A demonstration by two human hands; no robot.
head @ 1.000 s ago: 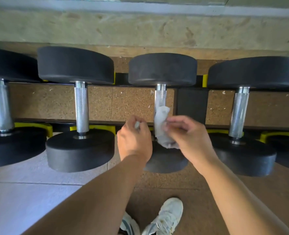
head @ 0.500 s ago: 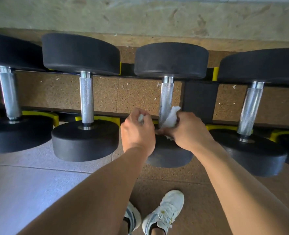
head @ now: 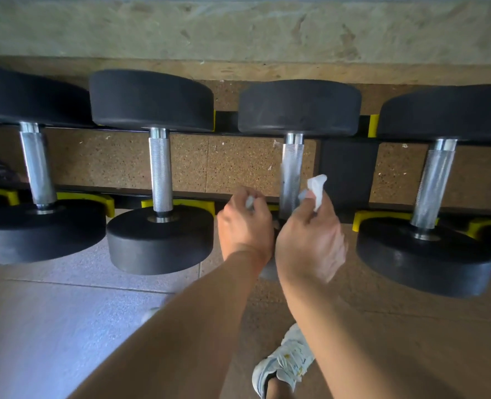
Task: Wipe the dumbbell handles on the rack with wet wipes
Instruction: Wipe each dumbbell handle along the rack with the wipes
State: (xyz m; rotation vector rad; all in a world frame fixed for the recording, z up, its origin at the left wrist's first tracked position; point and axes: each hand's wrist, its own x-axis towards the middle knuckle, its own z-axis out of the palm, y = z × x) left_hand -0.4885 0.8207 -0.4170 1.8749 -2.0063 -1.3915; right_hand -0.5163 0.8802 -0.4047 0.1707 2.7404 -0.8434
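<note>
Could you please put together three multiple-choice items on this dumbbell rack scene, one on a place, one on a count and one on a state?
1. Where is the right hand?
A. beside the third handle from the left
B. on the leftmost handle
C. flat on the floor

2. How many dumbbell handles show in full?
A. two
B. four
C. six

3. What is the left hand doing?
A. resting open on a weight
B. pinching a small white piece
C. lifting a dumbbell

Answers: 1 A, it holds the wet wipe next to that handle; 2 B, four chrome bars cross the rack; 3 B, its fingers curl round a white scrap.
</note>
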